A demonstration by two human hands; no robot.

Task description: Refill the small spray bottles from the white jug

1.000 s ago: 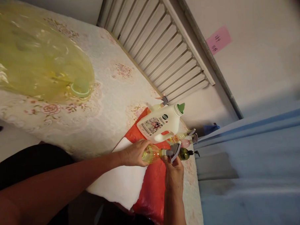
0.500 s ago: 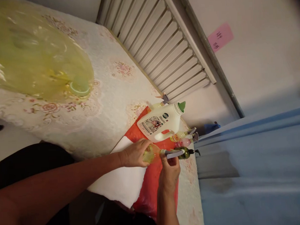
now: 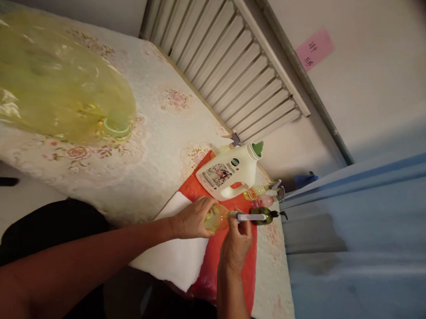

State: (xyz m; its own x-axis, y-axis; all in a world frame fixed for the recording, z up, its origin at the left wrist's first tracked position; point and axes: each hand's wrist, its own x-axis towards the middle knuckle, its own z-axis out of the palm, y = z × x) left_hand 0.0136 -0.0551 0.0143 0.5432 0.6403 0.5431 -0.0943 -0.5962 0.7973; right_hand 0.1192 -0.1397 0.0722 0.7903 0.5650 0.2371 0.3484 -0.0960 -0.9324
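Note:
A clear pump bottle with yellowish liquid is held over the red plastic sheet. My left hand is wrapped round its lower body. At the bottle's neck, the fingers of my right hand pinch the collar under the white pump head, whose long spout points right. Just beyond my hands rests a large cream jug with a handle, a picture label and a green spout in its uncapped mouth. A folded white cloth lies beneath my left forearm.
Several other pump bottles stand at the right, including a dark green bottle. A big yellowish plastic bag with a green ring covers the left of the flowered tablecloth. A radiator and blue curtain border the table.
The pump spout has swung slightly and now points almost straight right. Both hands keep their hold on the bottle. The whole view has shifted a little.

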